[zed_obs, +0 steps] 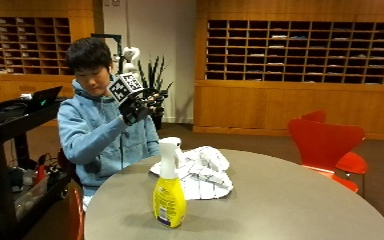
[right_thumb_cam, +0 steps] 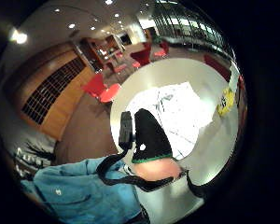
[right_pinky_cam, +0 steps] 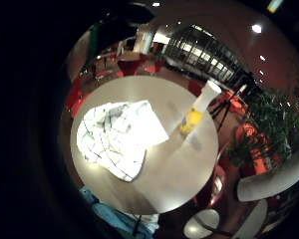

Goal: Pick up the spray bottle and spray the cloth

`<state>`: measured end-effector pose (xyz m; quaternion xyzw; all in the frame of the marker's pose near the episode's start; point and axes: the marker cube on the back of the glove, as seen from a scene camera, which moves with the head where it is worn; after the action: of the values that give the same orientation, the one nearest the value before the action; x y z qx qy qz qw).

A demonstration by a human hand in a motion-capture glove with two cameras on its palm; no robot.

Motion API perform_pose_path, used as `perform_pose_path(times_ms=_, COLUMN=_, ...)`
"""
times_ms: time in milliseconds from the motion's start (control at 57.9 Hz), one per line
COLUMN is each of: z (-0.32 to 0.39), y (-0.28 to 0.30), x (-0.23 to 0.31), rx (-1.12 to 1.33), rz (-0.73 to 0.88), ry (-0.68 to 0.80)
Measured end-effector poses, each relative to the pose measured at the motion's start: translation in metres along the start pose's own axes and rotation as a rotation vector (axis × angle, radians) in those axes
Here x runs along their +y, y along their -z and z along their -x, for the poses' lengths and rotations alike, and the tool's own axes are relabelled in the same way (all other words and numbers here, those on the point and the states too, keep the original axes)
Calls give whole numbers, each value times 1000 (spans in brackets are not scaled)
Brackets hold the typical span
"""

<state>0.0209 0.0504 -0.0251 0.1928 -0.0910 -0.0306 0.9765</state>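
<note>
A yellow spray bottle (zed_obs: pixel 169 187) with a white head stands upright on the round grey table (zed_obs: pixel 285 205), near its front edge. Just behind it lies a crumpled white cloth (zed_obs: pixel 202 172) with dark lines. My gloved right hand (zed_obs: pixel 139 107) is raised at chest height, well above and behind the cloth, fingers loosely curled and holding nothing. The little finger side palm view looks down on the cloth (right_pinky_cam: pixel 117 137) and the bottle (right_pinky_cam: pixel 197 114) from a distance. In the thumb side palm view my thumb (right_thumb_cam: pixel 149 135) sits in front of the cloth (right_thumb_cam: pixel 177 112); the bottle (right_thumb_cam: pixel 226 100) is at the table's edge.
A red chair (zed_obs: pixel 328 145) stands at the table's far right. A black cart (zed_obs: pixel 9 165) with equipment is at the left, beside the seated person. A potted plant (zed_obs: pixel 155 80) stands behind the hand. Wooden pigeonhole shelves (zed_obs: pixel 298 50) line the back wall.
</note>
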Motion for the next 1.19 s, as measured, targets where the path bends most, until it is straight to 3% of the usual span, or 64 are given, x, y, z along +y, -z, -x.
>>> perform_pose_path(times_ms=35, z=-1, y=3, x=0, rx=28, rz=-34, ry=-79)
perform_pose_path(times_ms=173, z=3, y=19, x=23, rx=44, rz=-136, ry=-112)
perform_pose_path(times_ms=588, z=-96, y=16, x=48, rx=-58, rz=-387, ry=-382)
perform_pose_path(times_ms=1193, z=-188, y=-70, x=22, rx=-325, rz=-544, ry=-684)
